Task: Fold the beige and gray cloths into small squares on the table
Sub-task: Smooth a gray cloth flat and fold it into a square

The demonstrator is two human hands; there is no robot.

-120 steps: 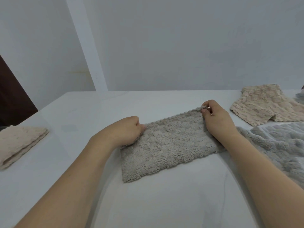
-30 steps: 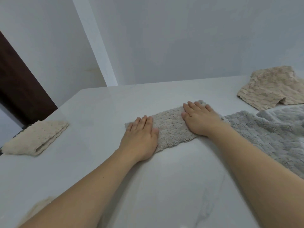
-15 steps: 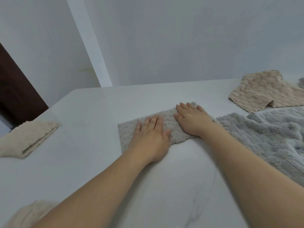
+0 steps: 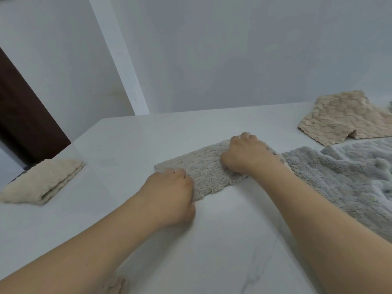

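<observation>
A gray-beige textured cloth (image 4: 204, 169), folded into a narrow strip, lies mid-table on the white table (image 4: 212, 247). My left hand (image 4: 169, 194) sits on the strip's near left end with its fingers curled onto the cloth's edge. At the right end, my right hand (image 4: 248, 155) has its fingers curled over the far edge. Both hands appear to grip the cloth, though the fingertips are hidden under the knuckles.
A folded beige cloth (image 4: 42, 183) lies near the table's left edge. An unfolded beige cloth (image 4: 343, 117) is at the back right, and a fluffy gray cloth (image 4: 350, 181) spreads along the right. A beige scrap (image 4: 114, 285) shows under my left forearm.
Half a second ago both hands lay flat on the strip with straight fingers. Now the fingers of both are curled at its two ends.
</observation>
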